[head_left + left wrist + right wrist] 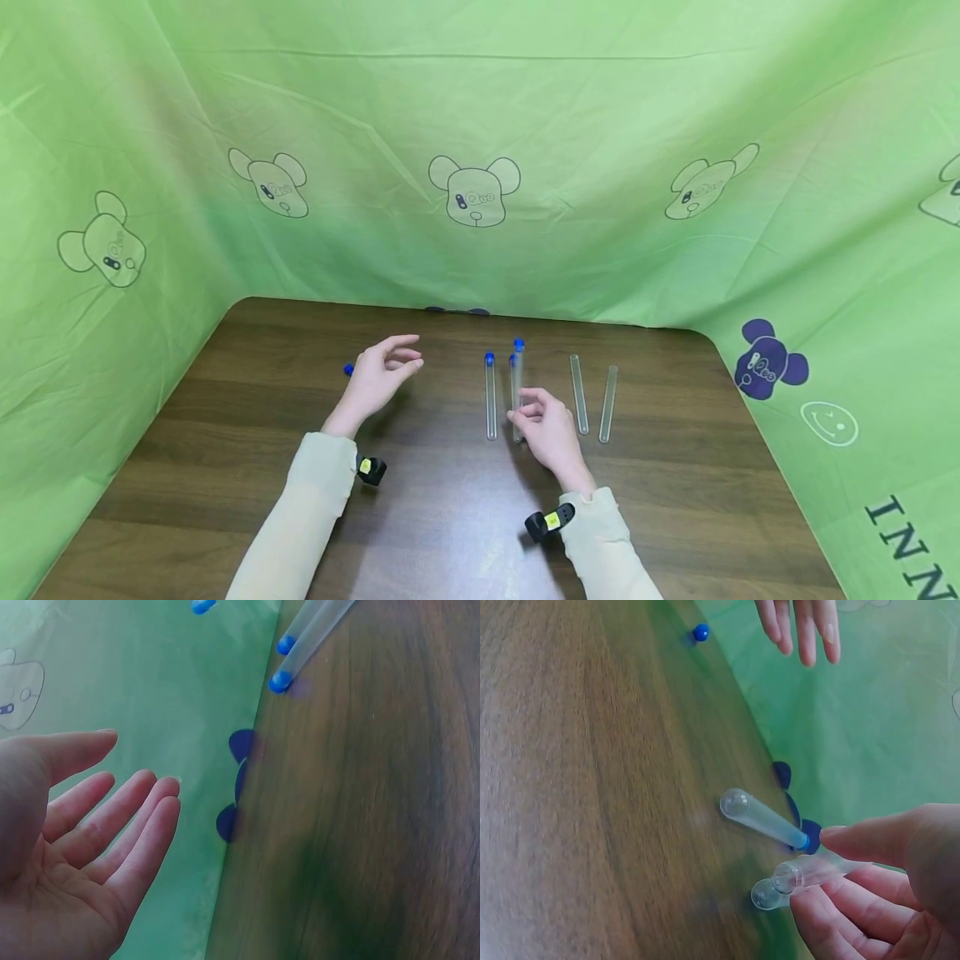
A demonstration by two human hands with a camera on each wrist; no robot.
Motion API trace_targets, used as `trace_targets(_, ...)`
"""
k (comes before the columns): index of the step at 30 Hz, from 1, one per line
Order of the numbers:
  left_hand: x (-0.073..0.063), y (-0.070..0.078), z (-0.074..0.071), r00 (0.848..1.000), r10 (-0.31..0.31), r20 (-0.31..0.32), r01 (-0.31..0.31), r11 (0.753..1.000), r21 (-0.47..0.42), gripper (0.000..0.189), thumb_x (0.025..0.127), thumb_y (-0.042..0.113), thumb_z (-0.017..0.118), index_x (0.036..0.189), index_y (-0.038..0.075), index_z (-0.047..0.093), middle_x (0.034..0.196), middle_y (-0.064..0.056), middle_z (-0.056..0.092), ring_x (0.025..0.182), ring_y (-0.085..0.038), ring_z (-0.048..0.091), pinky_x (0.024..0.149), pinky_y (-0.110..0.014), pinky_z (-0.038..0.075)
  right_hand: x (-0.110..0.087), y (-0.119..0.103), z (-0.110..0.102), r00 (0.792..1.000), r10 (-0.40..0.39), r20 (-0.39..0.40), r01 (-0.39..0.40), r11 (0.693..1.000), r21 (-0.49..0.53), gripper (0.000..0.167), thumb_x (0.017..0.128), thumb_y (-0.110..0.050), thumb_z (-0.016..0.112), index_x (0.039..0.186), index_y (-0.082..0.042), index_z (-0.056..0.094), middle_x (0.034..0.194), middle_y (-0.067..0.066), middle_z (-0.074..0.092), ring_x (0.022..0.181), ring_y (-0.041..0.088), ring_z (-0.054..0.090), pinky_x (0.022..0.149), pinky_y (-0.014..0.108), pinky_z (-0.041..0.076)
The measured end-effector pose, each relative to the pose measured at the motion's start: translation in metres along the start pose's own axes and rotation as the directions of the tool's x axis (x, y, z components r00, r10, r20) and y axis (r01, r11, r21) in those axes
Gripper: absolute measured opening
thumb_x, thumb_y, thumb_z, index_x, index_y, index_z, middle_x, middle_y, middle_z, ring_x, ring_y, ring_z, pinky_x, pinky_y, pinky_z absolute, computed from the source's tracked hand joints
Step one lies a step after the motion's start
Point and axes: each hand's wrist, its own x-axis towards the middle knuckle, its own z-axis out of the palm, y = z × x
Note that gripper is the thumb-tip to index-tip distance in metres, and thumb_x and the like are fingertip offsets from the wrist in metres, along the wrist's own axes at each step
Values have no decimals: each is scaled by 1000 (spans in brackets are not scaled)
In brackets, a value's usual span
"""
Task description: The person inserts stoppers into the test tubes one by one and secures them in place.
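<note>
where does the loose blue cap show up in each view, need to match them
Head: left of centre, blue cap beside the left hand.
Left wrist: not in it.
Right wrist: near the top, left of centre.
Shared landmark: dark ear print at the table's far edge.

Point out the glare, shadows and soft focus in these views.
Head view: pale glare on the table, low in the middle, with a soft shadow near the right hand; left wrist view: a blurred dark patch on the table, blue caps slightly soft; right wrist view: faint outlines on the held clear tube.
</note>
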Motion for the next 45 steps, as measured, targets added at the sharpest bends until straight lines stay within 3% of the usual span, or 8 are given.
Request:
trace_targets(15, -3, -4, -38, 993, 18, -117, -14, 999, 40, 41, 97, 16, 72, 136, 9, 64, 112, -10, 74, 96, -28, 72, 85, -47, 56, 2, 2, -7, 999, 26, -45, -29, 998, -63, 35, 87, -8, 80, 119, 3, 71, 81, 2, 67, 71, 15, 66, 59, 26, 49)
trace_targets(21, -3, -10, -49, 986, 57, -157, -39, 992, 121, 37, 96, 11, 72, 132, 6, 66, 109, -12, 74, 96, -29, 72, 85, -46, 57, 3, 4, -8, 998, 24, -54, -28, 996, -84, 35, 86, -7, 79, 118, 6, 71, 78, 2, 66, 68, 14, 63, 57, 25, 47)
trace_targets(27, -3, -20, -56, 984, 89, -155, -56, 977, 207, 34, 95, 4, 72, 128, 1, 68, 107, -18, 74, 96, -31, 72, 86, -44, 57, 4, 5, -9, 998, 27, -53, -33, 994, -105, 34, 86, -5, 79, 117, 6, 71, 77, 1, 66, 68, 14, 63, 61, 28, 47)
trace_targets(33, -4, -30, -61, 991, 88, -103, -47, 935, 350, 37, 92, 2, 73, 129, -1, 66, 110, -21, 72, 103, -37, 68, 91, -50, 53, 6, 8, -10, 998, 32, -57, -39, 991, -129, 35, 85, -6, 79, 117, 6, 72, 76, 0, 67, 66, 12, 63, 62, 30, 47)
trace_targets(38, -4, -38, -65, 998, 58, -31, -36, 869, 494, 42, 90, 5, 77, 130, -1, 66, 119, -21, 70, 114, -42, 59, 96, -55, 46, 8, 11, -10, 998, 33, -59, -42, 986, -159, 36, 85, -8, 80, 118, 6, 72, 75, 0, 67, 66, 11, 62, 65, 31, 47)
trace_targets(45, -3, -43, -66, 999, 38, 20, -43, 799, 599, 45, 85, 5, 82, 127, -3, 67, 119, -23, 69, 119, -45, 54, 100, -55, 45, 9, 15, -13, 998, 12, -64, -24, 981, -193, 37, 85, -11, 81, 117, 6, 72, 74, -1, 67, 66, 12, 63, 67, 34, 48)
